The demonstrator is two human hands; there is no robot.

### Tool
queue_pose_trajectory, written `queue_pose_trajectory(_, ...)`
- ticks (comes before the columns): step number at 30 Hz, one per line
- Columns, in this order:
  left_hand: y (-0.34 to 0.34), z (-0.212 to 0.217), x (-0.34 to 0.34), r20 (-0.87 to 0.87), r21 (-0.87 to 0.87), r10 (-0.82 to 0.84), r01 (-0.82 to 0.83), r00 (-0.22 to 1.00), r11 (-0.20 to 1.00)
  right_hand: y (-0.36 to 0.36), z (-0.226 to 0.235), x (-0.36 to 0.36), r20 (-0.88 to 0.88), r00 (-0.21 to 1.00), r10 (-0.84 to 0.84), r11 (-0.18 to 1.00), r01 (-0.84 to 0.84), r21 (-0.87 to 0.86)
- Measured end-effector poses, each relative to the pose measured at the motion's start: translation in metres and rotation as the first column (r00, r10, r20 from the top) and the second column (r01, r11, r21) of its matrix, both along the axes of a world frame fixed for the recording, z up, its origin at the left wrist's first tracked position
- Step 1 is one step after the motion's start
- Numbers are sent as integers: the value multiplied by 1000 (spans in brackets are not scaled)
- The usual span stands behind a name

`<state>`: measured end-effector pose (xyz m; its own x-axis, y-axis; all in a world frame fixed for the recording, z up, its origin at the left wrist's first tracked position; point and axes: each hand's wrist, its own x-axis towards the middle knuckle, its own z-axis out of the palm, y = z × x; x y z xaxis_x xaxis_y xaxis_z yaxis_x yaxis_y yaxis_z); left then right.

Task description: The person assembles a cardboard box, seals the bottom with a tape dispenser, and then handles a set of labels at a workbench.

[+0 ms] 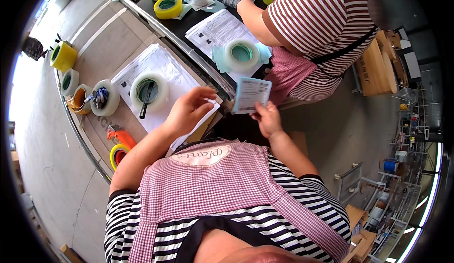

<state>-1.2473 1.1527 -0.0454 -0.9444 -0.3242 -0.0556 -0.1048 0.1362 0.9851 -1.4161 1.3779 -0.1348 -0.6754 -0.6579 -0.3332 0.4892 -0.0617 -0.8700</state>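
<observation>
Between the thumb and fingers of my right hand (268, 120) is a printed label (253, 94) with a light-blue border, held up off the table's edge. My left hand (190, 108) hovers over the near edge of a stack of printed sheets (124, 77), fingers bent and apart, with nothing visible in them. On that stack, just left of my left hand, lies a large roll of clear tape (161, 97) with a black pen (147, 103) leaning in its core.
An orange tape cutter (122, 136) and a yellow tape roll (115, 157) lie near my left forearm. Several tape rolls line the table's left edge. Across a metal rail (175, 45), a co-worker in grey gloves works at a black tabletop with papers and another clear roll (242, 55).
</observation>
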Motion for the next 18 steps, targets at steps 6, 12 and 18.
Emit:
queue_pose_trajectory(6, -16, 7, -113, 216, -717, -56, 198, 975, 669, 19, -14, -28, 34, 994, -101, 980, 94, 177)
queue_pose_trajectory(12, -34, -29, -190, 492, -820, -17, 469, 871, 328, 12, -6, -41, -26, 999, -47, 974, 51, 222)
queue_pose_trajectory(18, -88, -37, -204, 503, -457, -262, 511, 823, 728, 8, -3, -65, -124, 991, 51, 944, -7, 330)
